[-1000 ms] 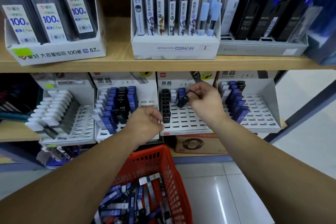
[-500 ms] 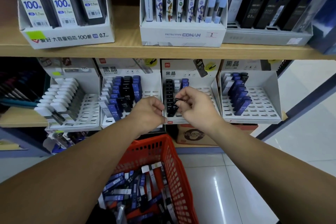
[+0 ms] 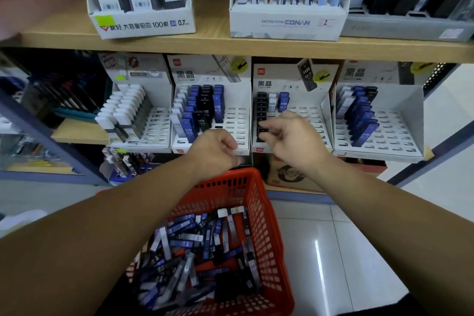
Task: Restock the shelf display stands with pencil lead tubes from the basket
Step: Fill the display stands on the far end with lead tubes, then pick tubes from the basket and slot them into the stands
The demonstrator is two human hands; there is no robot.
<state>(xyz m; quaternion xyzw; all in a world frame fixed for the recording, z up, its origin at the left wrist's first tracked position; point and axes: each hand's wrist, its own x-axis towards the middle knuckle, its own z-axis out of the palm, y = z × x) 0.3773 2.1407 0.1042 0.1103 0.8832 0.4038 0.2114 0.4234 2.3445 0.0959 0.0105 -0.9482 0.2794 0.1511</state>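
Right hand (image 3: 295,138) dropped from mid-stand a second ago to front end of black column in white cardboard slotted display stand (image 3: 325,110), third from left under wooden shelf board (image 3: 230,45). Thumb and forefinger pinch small black pencil lead tube (image 3: 262,131), upright at column's near end; other fingers loosely spread. Left hand (image 3: 213,149) at centre frame before second stand, fingers curled in; whether it holds anything, cannot tell. Red plastic mesh basket (image 3: 259,187) bottom centre, heaped with loose blue, black, grey tubes (image 3: 200,244).

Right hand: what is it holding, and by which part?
The right hand pinches a black pencil lead tube by its upper end.
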